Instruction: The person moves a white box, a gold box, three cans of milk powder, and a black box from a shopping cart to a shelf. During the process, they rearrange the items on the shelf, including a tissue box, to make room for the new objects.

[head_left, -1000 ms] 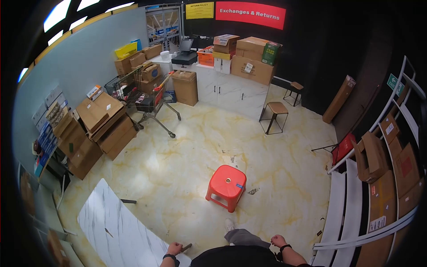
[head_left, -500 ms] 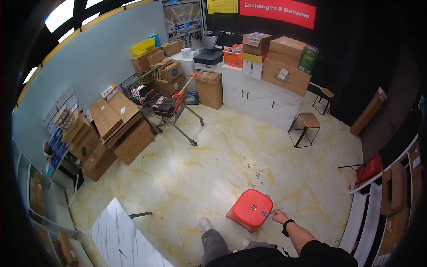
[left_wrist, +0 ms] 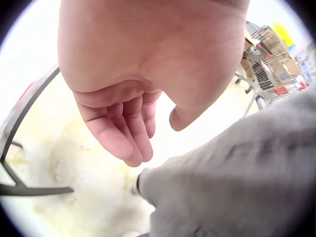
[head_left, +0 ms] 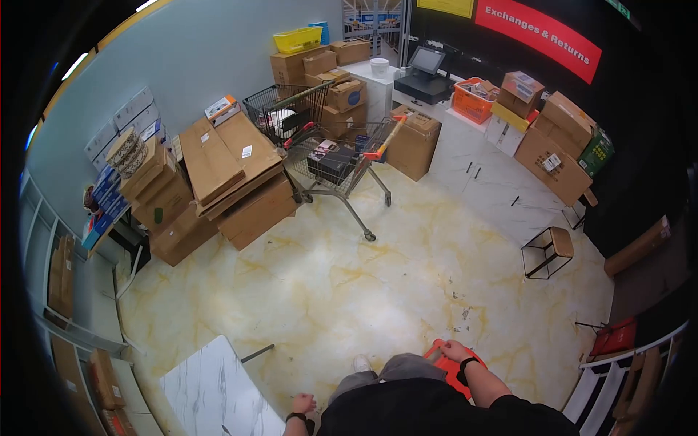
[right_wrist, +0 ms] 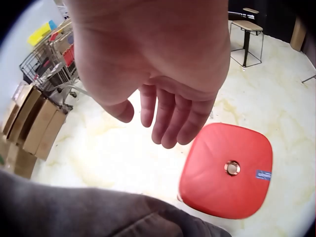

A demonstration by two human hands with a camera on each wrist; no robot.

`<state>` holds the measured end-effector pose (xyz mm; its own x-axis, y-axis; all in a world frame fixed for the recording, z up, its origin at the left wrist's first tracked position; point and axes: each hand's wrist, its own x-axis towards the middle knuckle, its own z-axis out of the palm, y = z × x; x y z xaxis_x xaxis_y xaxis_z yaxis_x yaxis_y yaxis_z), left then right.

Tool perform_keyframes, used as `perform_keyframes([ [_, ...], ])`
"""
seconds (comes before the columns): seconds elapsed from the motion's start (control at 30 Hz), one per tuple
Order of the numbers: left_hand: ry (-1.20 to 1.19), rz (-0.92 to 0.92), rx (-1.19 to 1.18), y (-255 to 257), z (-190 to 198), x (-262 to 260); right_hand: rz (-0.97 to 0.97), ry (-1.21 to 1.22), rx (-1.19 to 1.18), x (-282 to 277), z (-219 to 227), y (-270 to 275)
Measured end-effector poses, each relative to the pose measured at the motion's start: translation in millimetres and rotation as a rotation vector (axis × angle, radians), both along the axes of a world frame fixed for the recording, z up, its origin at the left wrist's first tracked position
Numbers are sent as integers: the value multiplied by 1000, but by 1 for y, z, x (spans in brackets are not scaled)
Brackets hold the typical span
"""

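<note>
In the right wrist view the red plastic stool (right_wrist: 222,192) stands on the floor, with a round hole in its seat and a small blue label. My right hand (right_wrist: 158,69) hangs over the floor beside it, fingers loosely bent and holding nothing. The head view shows that right hand (head_left: 455,352) above the partly hidden stool (head_left: 452,372). My left hand (head_left: 304,404) is near the marble-patterned table (head_left: 218,385). In the left wrist view the left hand (left_wrist: 143,74) hangs relaxed and empty, beside a grey trouser leg (left_wrist: 237,173).
A shopping cart (head_left: 338,163) stands beside flattened cardboard boxes (head_left: 218,156). Behind are a white counter (head_left: 480,171), an orange basket (head_left: 474,100) and stacked boxes. A wooden-topped stool (head_left: 552,243) is on the right, and white shelving (head_left: 582,392) is at the lower right.
The head view has swung left and the body has come up to the red stool, which now sits lower and partly hidden by the body. The left hand has come back into view.
</note>
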<state>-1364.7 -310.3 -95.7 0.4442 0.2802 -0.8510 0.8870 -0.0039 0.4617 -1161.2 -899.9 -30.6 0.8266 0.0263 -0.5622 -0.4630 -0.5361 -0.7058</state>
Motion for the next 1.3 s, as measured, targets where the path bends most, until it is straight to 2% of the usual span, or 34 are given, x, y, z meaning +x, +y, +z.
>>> perform_keyframes([
  [0.1,-151,-55,143,47,47,122,33,7,45,70,-5,39],
  [0.2,-265,-19,172,76,68,216,53,-21,59,129,2,72],
  [0.27,-319,-2,177,86,74,274,74,8,37,168,-15,84],
  [0.3,-313,-53,159,86,75,300,55,31,13,186,-19,90],
  [0.37,-287,-139,118,84,70,342,63,77,-19,220,-44,92],
  [0.4,-270,-178,98,84,65,361,89,113,-65,240,-43,95],
  [0.43,-250,-186,112,85,59,375,83,128,-92,260,-51,98],
  [0.5,-186,-194,-3,89,51,410,71,141,-102,309,-65,114],
  [0.57,-38,-231,-24,103,46,435,-106,165,-9,356,-70,129],
  [0.63,124,-226,-35,115,51,469,-66,153,4,413,-60,146],
  [0.7,127,-244,-15,132,58,514,26,31,-12,471,-56,163],
  [0.77,36,-274,39,156,63,567,128,-148,-23,533,-35,186],
  [0.8,-43,-289,68,167,64,597,175,-227,-10,565,-6,204],
  [0.87,-233,-190,123,171,92,670,185,-331,115,625,47,241],
  [0.93,-383,-210,135,170,127,750,205,-336,230,680,107,278],
  [1.03,-530,-304,120,167,159,872,184,-374,344,748,152,321],
  [1.13,-667,-478,126,167,162,999,166,-417,338,816,176,353],
  [1.2,-779,-607,192,157,175,1080,146,-427,320,856,173,369],
  [1.3,-778,-769,195,147,177,1197,21,-362,265,924,157,390],
])
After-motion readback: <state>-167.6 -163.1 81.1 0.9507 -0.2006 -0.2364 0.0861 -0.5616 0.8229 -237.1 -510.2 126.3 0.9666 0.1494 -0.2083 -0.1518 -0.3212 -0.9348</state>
